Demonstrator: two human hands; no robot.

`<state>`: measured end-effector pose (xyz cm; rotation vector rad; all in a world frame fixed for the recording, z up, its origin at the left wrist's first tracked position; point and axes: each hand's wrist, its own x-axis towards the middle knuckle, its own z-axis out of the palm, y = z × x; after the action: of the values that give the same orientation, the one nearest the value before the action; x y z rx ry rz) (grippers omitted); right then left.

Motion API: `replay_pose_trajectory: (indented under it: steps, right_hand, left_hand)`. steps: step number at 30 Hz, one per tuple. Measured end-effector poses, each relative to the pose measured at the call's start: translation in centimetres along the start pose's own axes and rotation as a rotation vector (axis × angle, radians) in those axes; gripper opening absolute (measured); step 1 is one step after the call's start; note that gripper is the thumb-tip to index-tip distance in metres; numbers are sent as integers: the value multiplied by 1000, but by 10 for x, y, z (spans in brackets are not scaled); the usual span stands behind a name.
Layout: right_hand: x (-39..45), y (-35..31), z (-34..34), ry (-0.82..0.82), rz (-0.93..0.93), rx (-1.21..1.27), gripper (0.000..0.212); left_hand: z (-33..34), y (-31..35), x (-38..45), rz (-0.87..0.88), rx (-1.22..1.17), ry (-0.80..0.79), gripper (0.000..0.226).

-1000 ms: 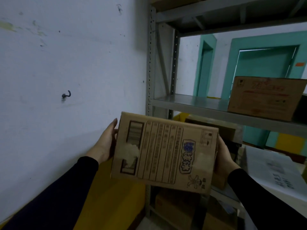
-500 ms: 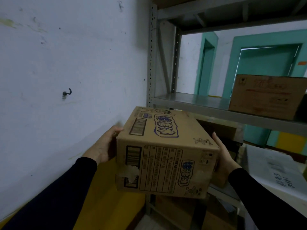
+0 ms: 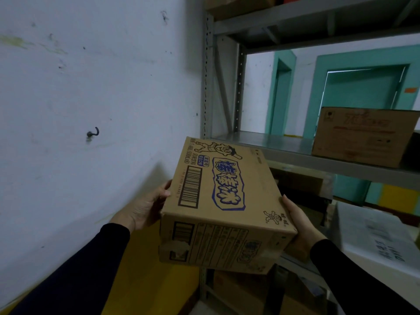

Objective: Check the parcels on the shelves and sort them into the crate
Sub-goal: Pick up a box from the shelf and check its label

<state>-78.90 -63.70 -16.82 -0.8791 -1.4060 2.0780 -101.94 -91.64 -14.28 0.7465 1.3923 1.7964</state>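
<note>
Cardboard parcel (image 3: 223, 205): brown corrugated carton, rectangular, closed. It is showing a broad upper face printed with a blue-outlined logo, a cartoon figure near the far edge and a long barcode along the left side. The near side face is carrying a ruled text panel, a smaller barcode and a torn patch at its lower left corner. It is tilting, near edge lower, and sitting in mid-air in front of the metal shelving (image 3: 295, 153).

Second parcel (image 3: 363, 137): brown carton with faint red print, standing upright on the middle shelf at the right, well apart from the first.
</note>
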Motion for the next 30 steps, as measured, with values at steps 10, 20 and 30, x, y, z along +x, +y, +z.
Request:
replay_pose_trajectory:
  steps: [10, 20, 30]
  right_hand:
    - [-1, 0, 2, -52, 11, 45, 43]
    - [-9, 5, 3, -160, -97, 24, 49]
    - [-6, 0, 8, -119, -110, 45, 52]
  left_hand:
    - [-4, -2, 0, 16, -17, 4, 71]
    - [-1, -5, -6, -21, 76, 87, 57]
    - [8, 0, -6, -17, -19, 88, 50]
